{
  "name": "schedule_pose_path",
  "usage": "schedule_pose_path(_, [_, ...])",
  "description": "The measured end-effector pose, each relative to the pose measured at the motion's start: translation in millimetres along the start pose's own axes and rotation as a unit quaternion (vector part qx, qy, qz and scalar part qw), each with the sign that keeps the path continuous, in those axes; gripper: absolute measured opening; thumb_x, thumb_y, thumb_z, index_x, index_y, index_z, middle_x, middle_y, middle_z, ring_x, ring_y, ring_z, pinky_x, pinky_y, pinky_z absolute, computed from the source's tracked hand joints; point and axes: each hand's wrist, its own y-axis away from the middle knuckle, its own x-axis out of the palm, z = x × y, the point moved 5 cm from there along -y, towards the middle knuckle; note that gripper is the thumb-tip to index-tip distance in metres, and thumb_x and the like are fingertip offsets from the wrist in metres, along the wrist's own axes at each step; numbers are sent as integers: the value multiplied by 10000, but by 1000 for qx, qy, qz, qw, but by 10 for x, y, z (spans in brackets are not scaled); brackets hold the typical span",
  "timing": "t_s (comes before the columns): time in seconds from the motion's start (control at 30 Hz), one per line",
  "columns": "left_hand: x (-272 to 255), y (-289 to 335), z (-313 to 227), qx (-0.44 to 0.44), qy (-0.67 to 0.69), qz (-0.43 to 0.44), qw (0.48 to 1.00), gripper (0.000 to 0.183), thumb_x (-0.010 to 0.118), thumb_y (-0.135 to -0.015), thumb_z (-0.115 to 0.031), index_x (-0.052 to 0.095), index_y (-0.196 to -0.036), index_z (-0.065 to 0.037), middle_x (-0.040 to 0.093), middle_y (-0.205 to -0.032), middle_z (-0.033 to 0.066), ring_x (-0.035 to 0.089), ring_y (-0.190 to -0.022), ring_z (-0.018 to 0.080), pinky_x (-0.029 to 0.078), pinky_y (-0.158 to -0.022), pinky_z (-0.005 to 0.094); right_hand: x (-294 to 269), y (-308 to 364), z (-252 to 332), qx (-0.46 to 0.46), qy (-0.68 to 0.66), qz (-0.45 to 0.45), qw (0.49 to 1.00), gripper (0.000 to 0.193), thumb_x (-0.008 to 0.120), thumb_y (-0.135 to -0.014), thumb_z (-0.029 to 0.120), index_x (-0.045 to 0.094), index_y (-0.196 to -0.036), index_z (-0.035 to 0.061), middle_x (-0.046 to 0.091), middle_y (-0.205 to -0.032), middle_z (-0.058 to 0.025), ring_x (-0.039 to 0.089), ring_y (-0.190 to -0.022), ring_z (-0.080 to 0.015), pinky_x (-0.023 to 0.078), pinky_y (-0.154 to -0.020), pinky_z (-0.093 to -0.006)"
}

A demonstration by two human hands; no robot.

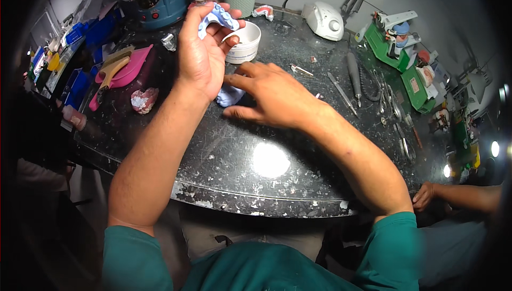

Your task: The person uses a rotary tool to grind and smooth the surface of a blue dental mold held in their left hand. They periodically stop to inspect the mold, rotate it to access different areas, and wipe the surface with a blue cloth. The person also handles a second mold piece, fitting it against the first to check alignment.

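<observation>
My left hand [198, 59] is raised over the bench, its fingers closed round a pale blue dental arch model [226, 21] with the teeth facing up. Lower down, a second blue dental model [229, 97] lies on the dark bench, partly covered by my right hand [278, 95]. That right hand is palm down, its thumb and fingers apart at the model's right side; whether the fingertips touch it I cannot tell. Just behind both hands stands a white round tub [246, 51], its rim partly hidden by my left fingers.
A pink dustpan [130, 70] with a brush [113, 71] and a pinkish cast [144, 100] lie left. Behind are a blue machine [160, 6] and a white control box [324, 21]. Rightward lie a handpiece [353, 72], metal tools [402, 139] and green trays [386, 48]; another person's hand [424, 197] rests at the edge.
</observation>
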Motion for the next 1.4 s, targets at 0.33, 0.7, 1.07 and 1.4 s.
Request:
schedule_pose_path(0.33, [301, 204, 308, 6, -240, 181, 954, 405, 419, -1060, -341, 646, -1179, -27, 689, -1182, 102, 621, -1045, 138, 474, -901, 300, -501, 565, -606, 221, -557, -106, 793, 405, 656, -993, 365, 681, -1154, -5, 731, -982, -86, 720, -941, -161, 580, -746, -283])
schedule_pose_path(0.7, [149, 433, -124, -154, -733, 383, 541, 688, 882, -696, -193, 607, -1326, -158, 644, -1288, 80, 616, -1160, 283, 474, -1034, 398, -159, 950, -800, 293, -309, 5, 905, 335, 718, -941, 375, 781, -1041, 62, 744, -873, -72, 667, -810, -132, 530, -768, -304])
schedule_pose_path(1.07, [172, 174, -66, -174, -488, 324, 792, 397, 637, -920, -253, 672, -1221, 5, 720, -960, 51, 641, -782, 86, 494, -663, 215, -177, 787, -931, 349, -182, -60, 918, 274, 756, -890, 289, 774, -1030, 54, 759, -954, -111, 721, -886, -183, 556, -827, -336])
schedule_pose_path(1.4, [132, 175, 328, -260, -30, 71, 963, 583, 476, -1036, -504, 631, -1139, 49, 667, -827, 91, 621, -699, 162, 491, -584, 229, -30, 762, -946, 323, -521, -73, 787, 151, 744, -912, 152, 703, -1007, 43, 732, -986, -41, 699, -871, -128, 563, -769, -287])
